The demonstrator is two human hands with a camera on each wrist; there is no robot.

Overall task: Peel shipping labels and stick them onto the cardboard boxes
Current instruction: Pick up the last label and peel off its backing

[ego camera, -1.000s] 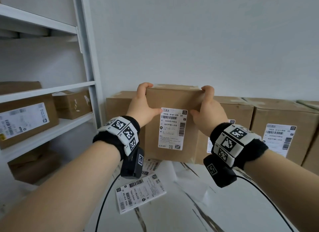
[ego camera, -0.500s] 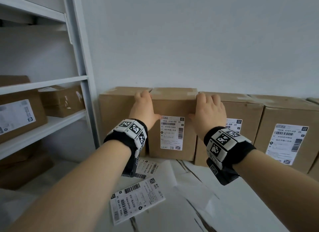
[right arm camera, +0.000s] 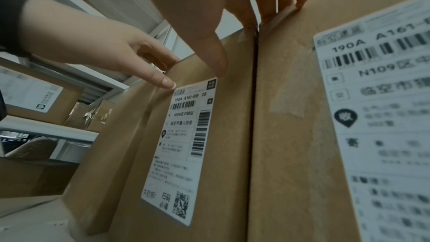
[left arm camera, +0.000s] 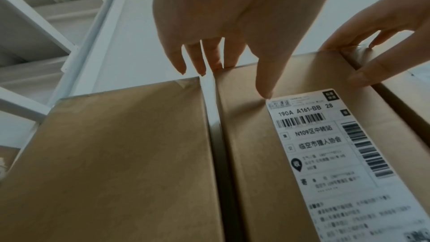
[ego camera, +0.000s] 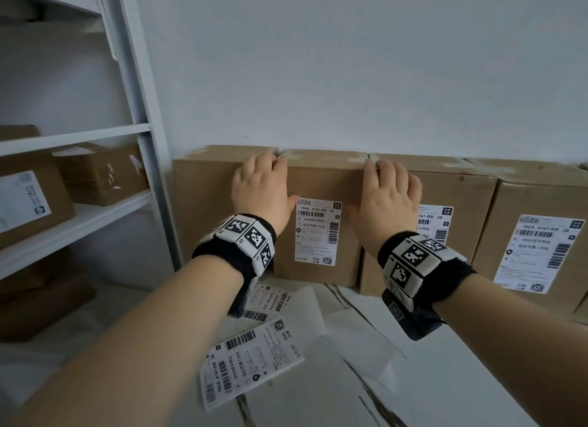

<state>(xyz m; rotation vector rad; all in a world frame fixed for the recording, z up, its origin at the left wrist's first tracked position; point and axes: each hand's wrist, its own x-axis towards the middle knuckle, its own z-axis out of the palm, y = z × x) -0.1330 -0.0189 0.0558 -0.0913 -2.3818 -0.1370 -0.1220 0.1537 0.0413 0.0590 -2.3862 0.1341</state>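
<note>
Brown cardboard box [ego camera: 321, 185], upright in a row against the wall, white label [ego camera: 318, 232] stuck flat on its front. Unlabelled box [ego camera: 203, 197] just left; labelled boxes [ego camera: 458, 191] right. Loose labels [ego camera: 251, 360] flat on the tabletop in front.

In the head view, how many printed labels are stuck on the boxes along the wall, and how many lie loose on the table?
Stuck labels: 3
Loose labels: 2
Total: 5
</note>
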